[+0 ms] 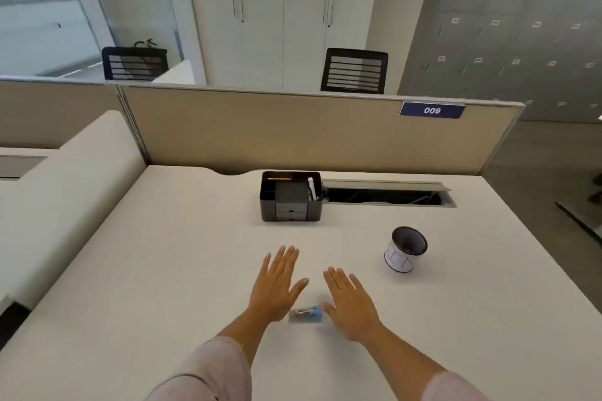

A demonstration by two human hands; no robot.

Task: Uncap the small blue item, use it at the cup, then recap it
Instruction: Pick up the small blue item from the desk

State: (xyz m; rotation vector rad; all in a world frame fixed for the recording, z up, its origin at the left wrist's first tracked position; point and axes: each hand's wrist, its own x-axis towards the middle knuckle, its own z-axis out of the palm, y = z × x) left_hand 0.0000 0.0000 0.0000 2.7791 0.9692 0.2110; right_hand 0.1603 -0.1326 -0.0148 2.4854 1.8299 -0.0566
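One black desk organizer [291,196] stood on the desk [163,254], with one cup [405,249] to its right and nearer the person. Nearer still than the organizer were two hands, left [277,286] and right [351,306], and one small blue item [306,314] between them. Beyond the organizer, past the partition [293,130], stood two black chairs [354,71].

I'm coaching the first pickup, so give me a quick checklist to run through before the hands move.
1. Both hands free: ok; left hand and right hand are flat, open, holding nothing.
2. Small blue-and-clear capped item within reach: ok; it lies on the cream desk between the hands.
3. Cap on: cannot tell, too blurred.
4. White cup with dark inside upright: ok, to the right, beyond the right hand.
5. Path to cup clear: ok; the black desk organizer sits farther back.
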